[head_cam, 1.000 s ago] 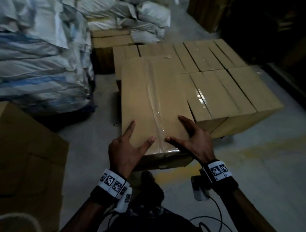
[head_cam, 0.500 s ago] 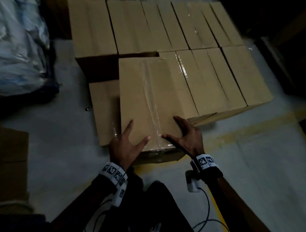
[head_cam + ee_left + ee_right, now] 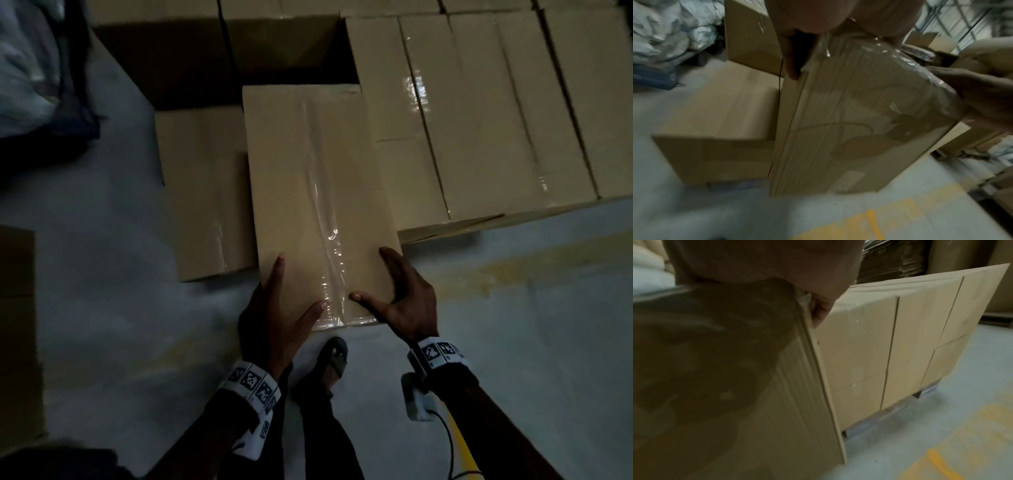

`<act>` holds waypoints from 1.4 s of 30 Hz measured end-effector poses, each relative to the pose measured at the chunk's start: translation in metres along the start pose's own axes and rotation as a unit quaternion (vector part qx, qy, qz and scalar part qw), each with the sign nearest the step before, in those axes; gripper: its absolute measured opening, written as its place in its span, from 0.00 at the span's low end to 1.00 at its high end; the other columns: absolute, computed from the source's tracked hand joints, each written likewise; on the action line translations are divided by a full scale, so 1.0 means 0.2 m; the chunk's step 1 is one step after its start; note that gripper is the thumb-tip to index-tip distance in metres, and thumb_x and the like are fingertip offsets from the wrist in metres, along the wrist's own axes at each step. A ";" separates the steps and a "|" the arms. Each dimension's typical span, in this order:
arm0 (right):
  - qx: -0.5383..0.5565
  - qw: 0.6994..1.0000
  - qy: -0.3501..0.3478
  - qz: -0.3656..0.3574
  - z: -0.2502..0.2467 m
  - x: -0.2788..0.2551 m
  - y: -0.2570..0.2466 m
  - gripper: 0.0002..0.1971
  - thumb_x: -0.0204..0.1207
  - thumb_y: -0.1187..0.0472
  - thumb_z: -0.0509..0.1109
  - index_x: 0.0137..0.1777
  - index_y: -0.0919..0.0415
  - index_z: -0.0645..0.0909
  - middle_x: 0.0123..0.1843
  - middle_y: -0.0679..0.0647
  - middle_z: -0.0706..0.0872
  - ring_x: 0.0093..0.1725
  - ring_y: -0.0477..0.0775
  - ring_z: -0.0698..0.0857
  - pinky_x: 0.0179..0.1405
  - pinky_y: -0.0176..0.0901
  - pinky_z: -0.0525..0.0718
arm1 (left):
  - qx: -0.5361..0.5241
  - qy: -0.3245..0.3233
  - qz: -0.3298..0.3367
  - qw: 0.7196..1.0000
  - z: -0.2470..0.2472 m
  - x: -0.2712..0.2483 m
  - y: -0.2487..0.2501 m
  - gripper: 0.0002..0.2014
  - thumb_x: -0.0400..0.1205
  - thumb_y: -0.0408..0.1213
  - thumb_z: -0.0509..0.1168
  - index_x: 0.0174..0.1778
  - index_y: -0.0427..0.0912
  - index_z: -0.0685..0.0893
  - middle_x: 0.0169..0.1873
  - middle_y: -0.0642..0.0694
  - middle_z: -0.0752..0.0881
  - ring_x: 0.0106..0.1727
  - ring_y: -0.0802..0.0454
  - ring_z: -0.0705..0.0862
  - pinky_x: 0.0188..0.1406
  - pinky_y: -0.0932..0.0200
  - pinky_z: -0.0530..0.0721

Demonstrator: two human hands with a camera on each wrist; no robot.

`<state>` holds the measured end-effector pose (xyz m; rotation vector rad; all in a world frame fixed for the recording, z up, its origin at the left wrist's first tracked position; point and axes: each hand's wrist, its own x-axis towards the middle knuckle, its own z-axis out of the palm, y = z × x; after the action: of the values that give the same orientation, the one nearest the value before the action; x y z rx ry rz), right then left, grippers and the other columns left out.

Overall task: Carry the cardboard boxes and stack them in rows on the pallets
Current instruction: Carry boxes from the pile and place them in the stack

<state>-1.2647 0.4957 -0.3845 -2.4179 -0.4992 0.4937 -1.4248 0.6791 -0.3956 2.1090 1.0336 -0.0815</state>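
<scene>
I hold a tall taped cardboard box (image 3: 308,192) by its near top corners. My left hand (image 3: 296,286) has thumb and forefinger spread on the lid; another finger (image 3: 791,65) runs down the left edge. My right hand (image 3: 371,274) lays its thumb on top, and its fingers (image 3: 818,313) curl round the right edge. The box (image 3: 849,121) stands in the front row between a lower box (image 3: 202,192) and the stacked boxes (image 3: 496,120). A pallet (image 3: 869,423) shows under that stack. Whether the box's base rests down is hidden.
Back-row boxes (image 3: 164,51) stand behind the low one. White sacks (image 3: 24,68) lie at the far left and another carton (image 3: 17,325) at the left edge. My sandalled foot (image 3: 334,356) is just below the box. A worn yellow floor line (image 3: 513,270) runs right.
I have stepped in and bent over the row, and the box has come down level beside the stack. Both hands keep the same hold on its near end.
</scene>
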 end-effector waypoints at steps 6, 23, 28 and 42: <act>0.013 1.000 0.007 -0.001 0.11 0.04 0.21 0.52 0.64 0.31 0.83 0.86 0.48 0.68 0.83 0.46 0.75 0.78 0.45 0.75 0.73 0.42 0.76 | -0.011 0.014 -0.006 1.000 0.23 0.01 -0.05 0.61 0.68 0.67 0.79 0.88 0.72 0.43 0.82 0.54 0.70 0.75 0.52 0.77 0.68 0.46 0.82; -0.336 0.919 -0.083 -0.189 0.06 0.13 0.43 0.62 0.60 0.16 0.70 0.91 0.42 0.54 0.93 0.63 0.46 0.90 0.72 0.47 0.83 0.81 0.49 | 0.016 -0.076 0.088 0.993 0.19 0.13 -0.24 0.65 0.67 0.46 0.86 0.81 0.86 0.40 0.89 0.52 0.55 0.75 0.44 0.79 0.64 0.48 0.87; -0.356 0.911 -0.084 -0.189 0.03 0.30 0.35 0.66 0.54 0.18 0.74 0.91 0.40 0.51 0.93 0.61 0.44 0.90 0.72 0.44 0.82 0.78 0.35 | 0.059 -0.078 0.085 0.991 0.14 0.27 -0.17 0.67 0.66 0.46 0.87 0.81 0.84 0.39 0.90 0.54 0.42 0.86 0.46 0.65 0.68 0.51 0.82; -0.382 0.896 -0.152 -0.168 -0.01 0.72 0.20 0.76 0.52 0.33 0.87 0.89 0.35 0.33 0.92 0.56 0.31 0.90 0.67 0.35 0.82 0.76 0.35 | 0.056 -0.048 0.109 0.991 0.05 0.65 -0.09 0.70 0.60 0.43 0.89 0.85 0.80 0.45 0.89 0.49 0.52 0.88 0.46 0.61 0.80 0.55 0.64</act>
<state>-1.1311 0.5311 -0.4407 -2.8857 -1.4506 0.5995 -1.3473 0.7638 -0.4616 2.2833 0.7514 -0.1353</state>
